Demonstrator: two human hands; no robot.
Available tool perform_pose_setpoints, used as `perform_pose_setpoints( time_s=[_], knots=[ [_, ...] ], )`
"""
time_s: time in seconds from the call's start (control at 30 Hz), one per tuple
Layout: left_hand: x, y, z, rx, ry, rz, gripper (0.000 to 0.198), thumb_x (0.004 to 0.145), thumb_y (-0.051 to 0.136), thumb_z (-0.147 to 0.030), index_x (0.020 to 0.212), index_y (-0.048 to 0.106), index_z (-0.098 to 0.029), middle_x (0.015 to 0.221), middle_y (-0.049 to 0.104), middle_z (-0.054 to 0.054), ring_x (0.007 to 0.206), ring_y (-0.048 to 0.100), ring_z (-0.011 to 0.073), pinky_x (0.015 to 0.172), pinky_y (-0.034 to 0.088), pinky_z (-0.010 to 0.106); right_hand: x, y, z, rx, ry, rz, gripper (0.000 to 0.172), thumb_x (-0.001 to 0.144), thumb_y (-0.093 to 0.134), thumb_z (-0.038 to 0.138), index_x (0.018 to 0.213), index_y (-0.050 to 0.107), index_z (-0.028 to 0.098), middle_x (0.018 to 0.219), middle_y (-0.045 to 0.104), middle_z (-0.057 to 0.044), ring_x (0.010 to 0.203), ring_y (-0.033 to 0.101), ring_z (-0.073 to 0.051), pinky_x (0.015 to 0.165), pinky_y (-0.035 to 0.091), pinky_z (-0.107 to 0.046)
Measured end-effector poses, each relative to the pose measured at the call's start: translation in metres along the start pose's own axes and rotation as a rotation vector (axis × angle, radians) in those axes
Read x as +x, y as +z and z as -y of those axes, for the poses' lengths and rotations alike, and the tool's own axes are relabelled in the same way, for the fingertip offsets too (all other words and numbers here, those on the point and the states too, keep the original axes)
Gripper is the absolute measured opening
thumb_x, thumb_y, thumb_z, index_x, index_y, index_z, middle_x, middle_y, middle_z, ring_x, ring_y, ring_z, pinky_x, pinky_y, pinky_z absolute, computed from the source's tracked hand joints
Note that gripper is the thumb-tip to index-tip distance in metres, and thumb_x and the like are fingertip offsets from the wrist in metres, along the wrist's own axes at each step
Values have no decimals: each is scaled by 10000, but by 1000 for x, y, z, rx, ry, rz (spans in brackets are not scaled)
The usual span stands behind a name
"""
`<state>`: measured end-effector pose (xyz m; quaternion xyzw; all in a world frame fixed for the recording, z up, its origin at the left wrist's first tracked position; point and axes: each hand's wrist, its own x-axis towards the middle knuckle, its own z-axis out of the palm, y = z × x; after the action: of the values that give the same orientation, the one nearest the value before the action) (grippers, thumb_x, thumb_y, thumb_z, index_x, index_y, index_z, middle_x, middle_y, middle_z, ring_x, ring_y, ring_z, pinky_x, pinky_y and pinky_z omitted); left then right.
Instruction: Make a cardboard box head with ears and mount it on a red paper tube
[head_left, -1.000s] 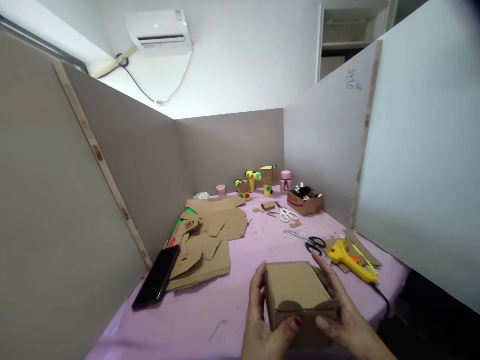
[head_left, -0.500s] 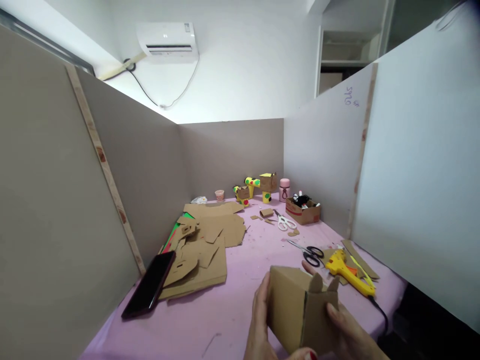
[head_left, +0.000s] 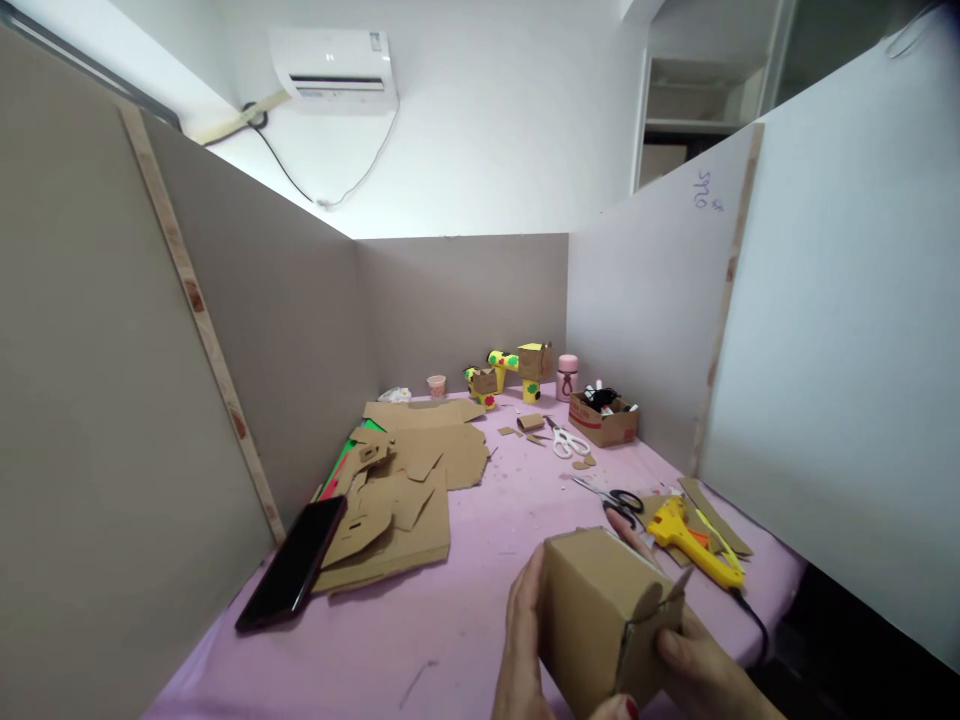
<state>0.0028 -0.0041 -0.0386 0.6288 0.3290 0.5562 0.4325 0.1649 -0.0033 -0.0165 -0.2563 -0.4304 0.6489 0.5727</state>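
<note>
A small cardboard box [head_left: 589, 610] with two rounded ear-shaped tabs along one top edge is held between both hands, low in the view and tilted. My left hand [head_left: 521, 635] wraps its left side, with the thumb under the lower front edge. On the right, my right hand [head_left: 697, 650] grips the eared end, its thumb on the front panel and a finger showing behind the box. The lower part of the box is cut off by the picture's edge. Just beyond my right hand lie a yellow glue gun [head_left: 694, 545] and black-handled scissors [head_left: 615, 497].
Cardboard sheets [head_left: 405, 525] and a phone [head_left: 292, 565] lie on the left of the pink-covered table [head_left: 420, 660]. White-handled scissors [head_left: 566, 438], a box of markers [head_left: 604, 425], a pink bottle [head_left: 568, 378] and yellow spotted figures [head_left: 531, 370] stand farther back. Grey partitions [head_left: 461, 300] enclose the table.
The box has tipped so that more of its top shows and its eared front panel is seen more steeply. Both hands stay on it. The view has shifted slightly.
</note>
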Motion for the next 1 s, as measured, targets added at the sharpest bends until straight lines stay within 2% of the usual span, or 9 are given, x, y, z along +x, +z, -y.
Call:
perform_pose_setpoints(
  time_s=[0.1, 0.17, 0.27, 0.33, 0.4, 0.6, 0.77, 0.9, 1.0],
  knots=[
    [-2, 0, 2, -49, 44, -28, 930, 569, 770, -490, 1362, 391, -186, 1452, 328, 146, 1367, 203, 355, 1120, 177, 427, 1, 2, 3, -37, -17, 10, 1085, 496, 769, 584, 1418, 284, 282, 1273, 589, -107, 1266, 424, -348, 1031, 321, -469],
    [-1, -1, 4, -56, 71, -42, 959, 564, 768, -507, 1376, 365, -196, 1461, 322, 136, 1363, 215, 354, 1121, 175, 423, 1, 4, 4, -92, -52, -5, 1143, 482, 777, 592, 1436, 237, 269, 1308, 555, -113, 1277, 408, -346, 1043, 308, -452],
    [0, -2, 2, -36, 99, -75, 1001, 556, 771, -515, 1393, 329, -189, 1463, 323, 142, 1353, 235, 354, 1121, 165, 434, -3, 9, 5, -197, -113, -30, 1267, 460, 794, 593, 1463, 84, 282, 1373, 475, -115, 1261, 432, -334, 1032, 332, -421],
    [-1, -2, -2, -31, 95, -141, 951, 564, 772, -505, 1365, 375, -180, 1433, 367, 150, 1337, 269, 360, 1112, 189, 438, -6, 11, 5, -244, -101, -26, 1339, 450, 805, 585, 1460, -26, 299, 1409, 422, -119, 1232, 467, -331, 990, 384, -412],
    [-3, -3, -5, -38, 64, -186, 919, 569, 771, -496, 1349, 394, -189, 1413, 389, 150, 1331, 284, 360, 1107, 196, 441, -9, 11, 5, -261, -70, -12, 1343, 467, 788, 606, 1454, -72, 303, 1435, 384, -124, 1224, 478, -329, 975, 399, -404],
    [-6, -5, -7, -87, -84, -161, 989, 545, 755, -548, 1367, 324, -206, 1429, 358, 158, 1353, 241, 350, 1112, 176, 436, -12, 1, 0, -312, -127, -26, 1265, 521, 761, 609, 1454, -43, 320, 1441, 365, -109, 1333, 325, -303, 1025, 341, -379],
    [-1, 0, -1, -147, -26, -211, 1092, 517, 759, -584, 1401, 229, -225, 1368, 418, 148, 1258, 397, 355, 1083, 253, 438, -13, 0, -7, -428, -150, -61, 1267, 520, 790, 556, 1453, -34, 320, 1411, 372, -117, 1309, 351, -319, 1062, 268, -425],
    [0, -1, 2, -153, 21, -204, 1146, 527, 736, -615, 1425, 134, -234, 1336, 437, 163, 1251, 399, 364, 1046, 307, 446, -15, 3, -6, -482, -172, -54, 1236, 539, 747, 612, 1459, -16, 301, 1389, 396, -119, 1285, 384, -322, 1040, 307, -416],
    [-2, -2, 3, -157, 36, -191, 1111, 563, 722, -606, 1423, 116, -250, 1344, 433, 159, 1261, 391, 359, 1044, 307, 437, -16, 6, -4, -452, -182, -83, 1215, 537, 751, 611, 1454, 10, 318, 1379, 407, -111, 1274, 398, -322, 1046, 292, -429]
  ],
)
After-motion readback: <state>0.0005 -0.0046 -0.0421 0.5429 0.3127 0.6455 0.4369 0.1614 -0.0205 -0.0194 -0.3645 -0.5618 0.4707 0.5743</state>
